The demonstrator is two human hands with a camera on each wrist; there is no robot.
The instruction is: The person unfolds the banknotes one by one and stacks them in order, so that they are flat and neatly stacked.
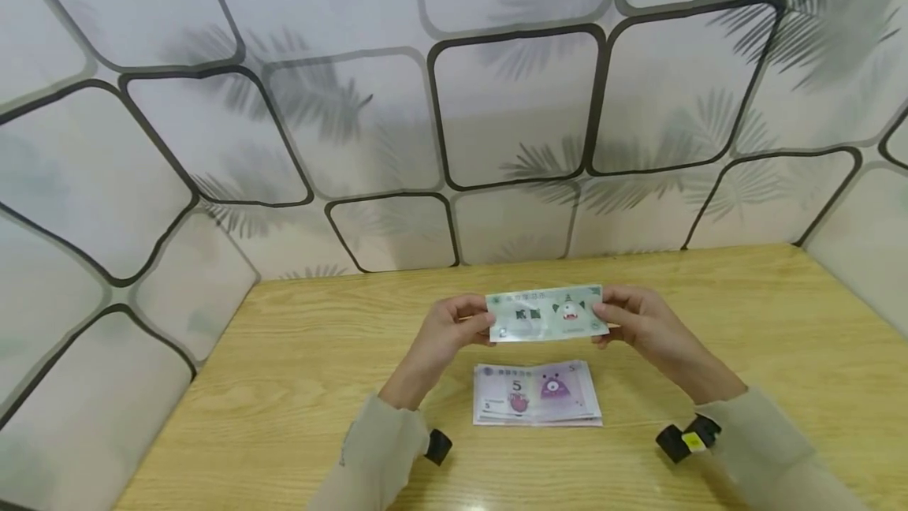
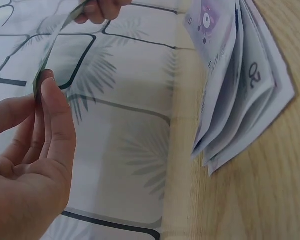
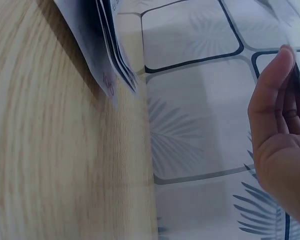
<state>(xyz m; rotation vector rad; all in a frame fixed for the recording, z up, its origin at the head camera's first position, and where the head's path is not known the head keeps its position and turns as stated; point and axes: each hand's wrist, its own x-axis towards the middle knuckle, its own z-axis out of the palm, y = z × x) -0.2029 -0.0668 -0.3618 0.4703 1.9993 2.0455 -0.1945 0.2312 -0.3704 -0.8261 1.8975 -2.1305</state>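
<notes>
A green play banknote (image 1: 546, 314) with a small monster print is held up above the table, its face turned to the head camera. My left hand (image 1: 457, 327) pinches its left end between thumb and fingers. At the other end, my right hand (image 1: 641, 327) grips it the same way. Below the note, a stack of play banknotes (image 1: 537, 394) lies on the table, a purple 5 on top. In the left wrist view the stack's loose edges (image 2: 240, 100) fan apart, and a 20 shows on one lower note.
The light wood table (image 1: 298, 385) reaches back to a wall (image 1: 514, 113) patterned with rounded frames and palm leaves. Black wrist devices sit at both cuffs, the left one (image 1: 438, 446) and the right one (image 1: 684, 438), on either side of the stack.
</notes>
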